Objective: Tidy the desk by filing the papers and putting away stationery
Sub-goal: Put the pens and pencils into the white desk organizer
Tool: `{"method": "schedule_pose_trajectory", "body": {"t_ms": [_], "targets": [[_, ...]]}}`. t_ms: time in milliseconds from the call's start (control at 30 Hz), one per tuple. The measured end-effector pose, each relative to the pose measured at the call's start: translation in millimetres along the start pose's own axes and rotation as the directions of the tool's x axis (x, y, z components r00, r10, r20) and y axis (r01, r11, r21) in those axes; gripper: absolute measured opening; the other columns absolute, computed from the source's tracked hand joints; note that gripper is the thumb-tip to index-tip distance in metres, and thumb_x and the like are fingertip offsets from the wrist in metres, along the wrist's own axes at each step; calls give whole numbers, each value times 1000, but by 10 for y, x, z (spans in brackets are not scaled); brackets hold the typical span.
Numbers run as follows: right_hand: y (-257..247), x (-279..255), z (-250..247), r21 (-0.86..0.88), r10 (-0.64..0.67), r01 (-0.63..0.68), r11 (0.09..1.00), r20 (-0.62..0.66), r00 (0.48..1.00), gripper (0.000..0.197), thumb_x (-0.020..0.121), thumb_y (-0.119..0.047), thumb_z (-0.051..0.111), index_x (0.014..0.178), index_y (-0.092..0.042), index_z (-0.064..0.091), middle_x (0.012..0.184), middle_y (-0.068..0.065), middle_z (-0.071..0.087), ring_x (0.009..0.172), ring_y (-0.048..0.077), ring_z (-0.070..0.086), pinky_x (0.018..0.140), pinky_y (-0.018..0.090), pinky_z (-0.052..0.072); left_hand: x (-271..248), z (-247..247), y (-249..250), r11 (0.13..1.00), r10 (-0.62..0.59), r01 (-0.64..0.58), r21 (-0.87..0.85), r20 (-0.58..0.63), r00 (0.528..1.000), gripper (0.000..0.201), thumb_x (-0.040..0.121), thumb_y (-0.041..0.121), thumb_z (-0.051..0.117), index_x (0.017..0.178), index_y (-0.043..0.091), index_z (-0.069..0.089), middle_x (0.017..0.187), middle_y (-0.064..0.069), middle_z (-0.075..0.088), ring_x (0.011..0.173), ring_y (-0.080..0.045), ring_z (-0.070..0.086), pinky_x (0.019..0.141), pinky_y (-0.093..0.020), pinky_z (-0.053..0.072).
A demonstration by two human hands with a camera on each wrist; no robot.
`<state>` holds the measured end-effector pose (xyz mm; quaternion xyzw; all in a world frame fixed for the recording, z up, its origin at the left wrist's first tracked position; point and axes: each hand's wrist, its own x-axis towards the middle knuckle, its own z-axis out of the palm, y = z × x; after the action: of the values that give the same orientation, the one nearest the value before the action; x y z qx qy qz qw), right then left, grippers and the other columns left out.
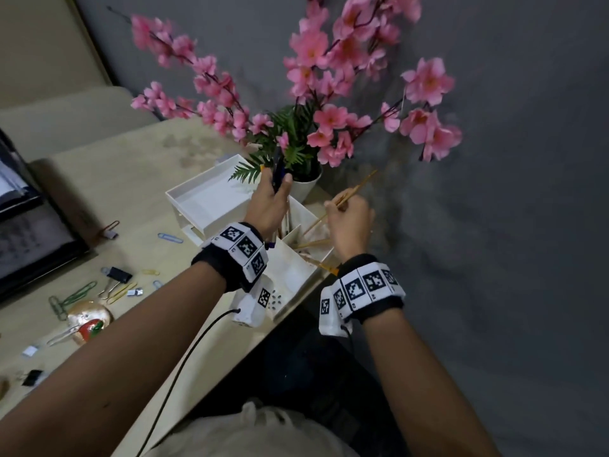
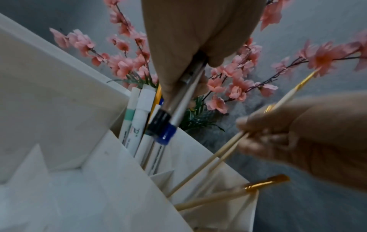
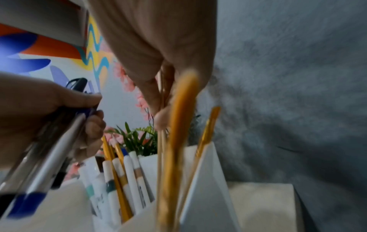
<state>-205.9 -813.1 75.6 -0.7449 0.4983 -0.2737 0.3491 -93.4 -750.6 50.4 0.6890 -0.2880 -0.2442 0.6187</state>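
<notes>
Pink blossoms (image 1: 329,61) on green leaves (image 1: 293,133) against a grey wall (image 1: 510,192); white organiser (image 1: 211,196); below the left fingers (image 2: 200,84), silver pens (image 2: 178,106) end in blue and black caps; the right fingers (image 2: 256,125) pinch pale brushes (image 2: 210,160) with gold ferrules

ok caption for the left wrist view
Left hand lowers pens into organizer; right hand holds paintbrushes.

My right hand (image 3: 158,66) pinches thin wooden brushes (image 3: 161,141) standing in the white organizer (image 3: 206,180). My left hand (image 3: 39,113) grips a bundle of pens (image 3: 45,171) beside its marker compartment.
</notes>
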Motion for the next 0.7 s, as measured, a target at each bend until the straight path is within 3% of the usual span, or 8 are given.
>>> {"method": "schedule_pose_trajectory", "body": {"t_ms": [100,167,300,400,467,567,633,700], "targets": [[189,42,166,-38,133,-129,991,173,976,14,82,-9,59,68,-11,62,89,17,69,87,28,65,81,28,52,57,23,-42,997,-52,53,-49,28,998,13,96,35,41,85,29,40,64,4,37,57,-12,38,66,-34,36],[235,50,192,-14,193,-194,981,186,963,12,80,-12,63,69,-10,61,86,15,69,85,30,66,80,32,54,55,32,-74,983,-107,115,-144,62,992,18,99,25,39,82,21,43,61,1,41,50,-8,43,56,-24,37],[89,99,-2,9,27,-26,1000,-92,995,17,84,-18,62,100,-11,62,105,0,51,89,13,50,79,25,40,22,-16,-183,960,-122,167,-223,203,972,29,101,19,35,78,13,51,47,7,56,38,-1,47,43,-15,37],[-137,170,-87,90,-164,168,982,-49,985,14,88,-18,59,97,-10,65,98,-1,54,85,10,51,77,19,38,-46,-51,-189,979,-100,152,-137,324,941,30,100,15,35,77,11,53,49,7,61,43,-2,52,48,-14,42],[-257,197,-61,150,-185,162,975,155,970,15,88,-16,58,94,-7,68,88,3,63,80,11,56,76,24,44,-76,-41,-174,986,-76,131,-107,413,908,29,99,12,36,77,9,54,52,6,64,46,-3,55,52,-13,46],[-320,233,14,192,-172,111,975,341,924,15,88,-7,56,88,1,69,65,-3,59,57,-1,51,60,16,42,-108,-49,-146,987,-88,139,-76,466,881,27,98,10,38,80,7,57,58,4,67,51,-4,60,58,-14,50],[-334,267,31,195,-173,116,974,307,936,13,87,-5,58,87,2,69,61,-4,56,52,-1,49,56,15,43,-112,-70,-115,992,-93,120,-39,412,907,24,98,14,39,89,6,59,70,3,69,59,-2,62,63,-12,50],[-345,335,24,208,-162,123,970,182,970,4,83,-9,65,83,-6,68,66,-1,61,60,9,56,64,25,51,-81,-127,-109,997,-64,52,51,276,959,27,98,26,42,99,9,62,83,-9,63,65,0,59,67,-10,47]]}}
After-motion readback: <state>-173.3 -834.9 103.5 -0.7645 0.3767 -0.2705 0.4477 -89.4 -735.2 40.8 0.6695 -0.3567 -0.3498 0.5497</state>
